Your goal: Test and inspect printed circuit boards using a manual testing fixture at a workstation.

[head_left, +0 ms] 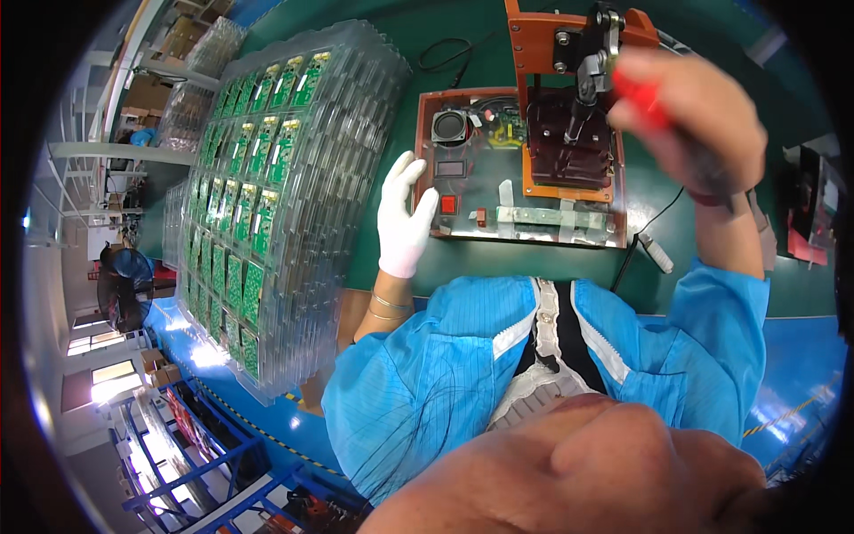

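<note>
My right hand (712, 116), bare and smeared by motion, is closed round the red handle (642, 93) of a toggle clamp (589, 80). The clamp sits on an orange upright frame (538, 44), above a dark press plate (569, 133). Whatever lies beneath that plate is hidden. In a white glove, my left hand (405, 222) has its fingers stretched and thumb apart, with nothing in it. It is beside the left edge of a test fixture box (471, 233); whether it touches the box I cannot tell. A red button (448, 206) and a round speaker (450, 126) show on the box top.
Left of the box rises a tall stack of clear plastic trays (334, 178), with green circuit boards (264, 218) in the top one. A black cable (445, 53) lies on the green bench behind. A white cable plug (656, 254) rests right of the box. Dark red equipment (809, 214) stands farther right.
</note>
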